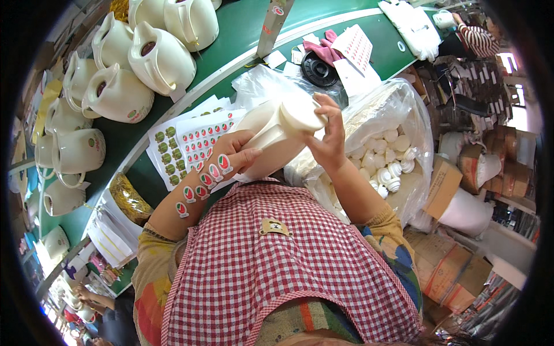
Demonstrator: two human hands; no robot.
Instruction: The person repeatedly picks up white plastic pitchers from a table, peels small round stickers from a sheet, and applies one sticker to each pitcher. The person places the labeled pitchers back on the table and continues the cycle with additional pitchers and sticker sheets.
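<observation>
Cream plastic pitcher [277, 149] before my chest, round cream lid [303, 112] at its mouth.
Cream handled pitchers [164, 63] on green counter [239, 29], some decorated, apparently done; red-and-green fruit stickers [206, 179] on my forearm [168, 218], presumably unapplied; left fingers [249, 154] clamped on pitcher body; right fingers [330, 109] on lid, seating unclear; clear plastic bag [424, 135] of loose cream parts [398, 144] remains.

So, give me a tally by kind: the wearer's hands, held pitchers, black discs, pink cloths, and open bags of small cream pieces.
Left hand and right hand: 2
Held cream pitcher: 1
Black disc: 1
Pink cloth: 1
Open clear bag of small cream pieces: 1
Total: 6
</observation>
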